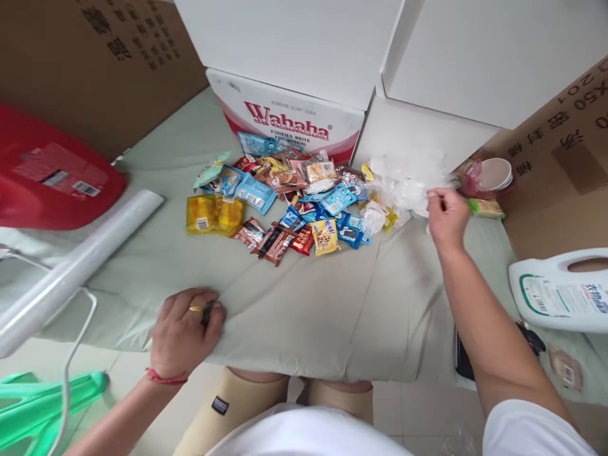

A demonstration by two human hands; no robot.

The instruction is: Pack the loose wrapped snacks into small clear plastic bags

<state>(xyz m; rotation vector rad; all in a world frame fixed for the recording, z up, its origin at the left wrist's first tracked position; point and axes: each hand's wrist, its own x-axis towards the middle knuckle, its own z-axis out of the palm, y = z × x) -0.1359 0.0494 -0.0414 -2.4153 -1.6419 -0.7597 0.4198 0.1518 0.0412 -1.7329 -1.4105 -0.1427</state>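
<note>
pale cloth (304, 316) — clear plastic (408, 192) blurs at right hand (446, 218).

The plastic bag (408, 187) is in the right hand's (449, 218) grip. Left of that grip, snack packets (325, 235) lie heaped on the cloth (294, 304), before the Wahaha box (294, 120). Farther left are the container (52, 171) and, nearer the person, the roll (80, 272). Right of the grip sit the cup (495, 174), slightly behind, and the bottle (565, 291), in front.
</note>
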